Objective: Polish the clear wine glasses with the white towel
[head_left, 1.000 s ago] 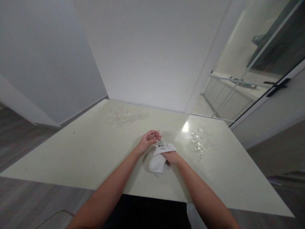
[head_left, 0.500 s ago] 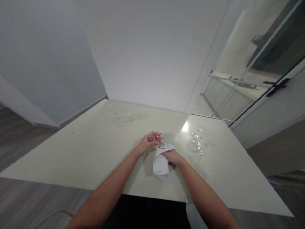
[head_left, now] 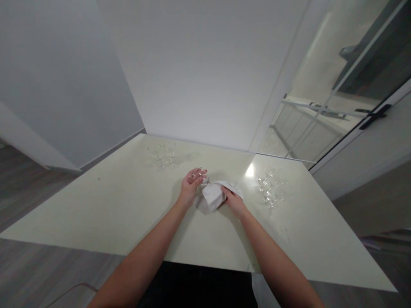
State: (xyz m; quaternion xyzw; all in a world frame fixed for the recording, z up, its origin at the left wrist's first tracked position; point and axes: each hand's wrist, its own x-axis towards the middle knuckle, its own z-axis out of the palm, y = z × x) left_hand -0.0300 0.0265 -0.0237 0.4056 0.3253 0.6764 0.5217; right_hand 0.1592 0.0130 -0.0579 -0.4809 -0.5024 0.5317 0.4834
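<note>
Over the middle of the table, my left hand (head_left: 192, 185) is closed around a clear drinking glass (head_left: 201, 175), which looks stemmed and lies tilted in the fingers. A white cloth (head_left: 214, 196) bunches up against the glass's lower end and hides part of it. My right hand (head_left: 234, 202) grips that cloth, thumb on top, with some fingers hidden beneath the fabric. The two hands are close together, the cloth filling the gap between them.
Several clear glasses (head_left: 271, 188) stand grouped on the right of the pale table (head_left: 105, 214). Another group of clear glasses (head_left: 162, 157) is at the back left. A white wall (head_left: 199, 85) borders the far edge, with a glazed door (head_left: 321, 111) at the right.
My left hand has moved left and slightly away from me with the glass. The cloth, which hung down toward me, is now raised and bunched sideways in my right hand.
</note>
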